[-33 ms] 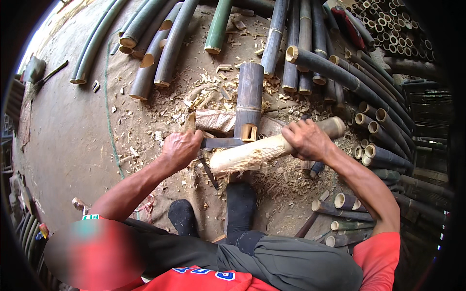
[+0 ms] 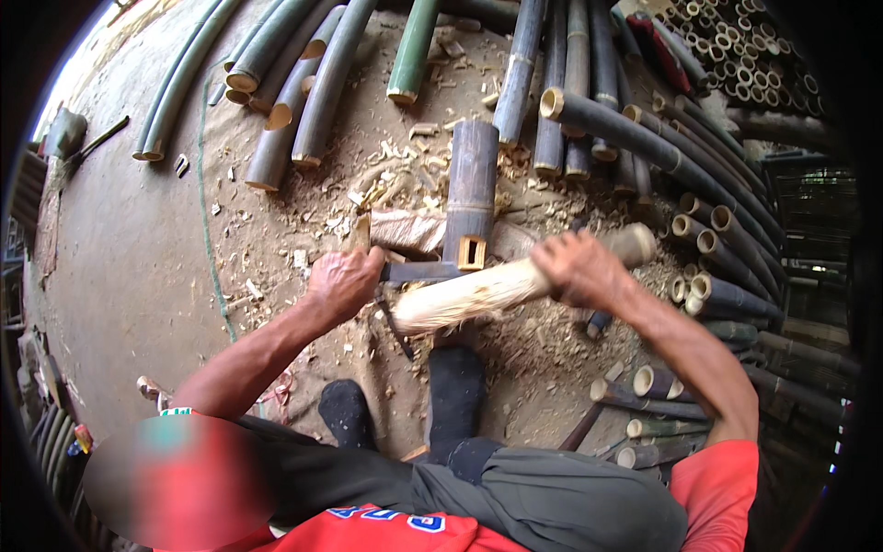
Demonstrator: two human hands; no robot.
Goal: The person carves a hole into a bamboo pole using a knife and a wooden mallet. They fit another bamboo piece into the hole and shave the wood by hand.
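My left hand (image 2: 347, 281) is closed round a tool with a dark flat metal blade (image 2: 423, 270) that points right. The blade's tip touches the near end of a short dark bamboo section (image 2: 472, 184), beside a squarish pale cut with a dark slot (image 2: 472, 253). A pale wooden piece (image 2: 362, 230) stands up above my fist; I cannot tell whether it is the tool's handle. My right hand (image 2: 579, 267), slightly blurred, grips a thick wooden club (image 2: 478, 296) near its darker end. The club's frayed, pale length slants across below the blade.
A reddish wooden block (image 2: 405, 230) lies left of the bamboo section. Chips and shavings (image 2: 543, 340) cover the ground. Long bamboo poles (image 2: 322, 92) lie at the far side, and cut lengths (image 2: 727, 294) are stacked on the right. A dark narrow blade (image 2: 395, 328) lies below my left hand.
The club has shifted slightly left and turned a little in my right hand. The cut in the bamboo now shows a clearer dark slot. My left hand and the blade stay nearly still.
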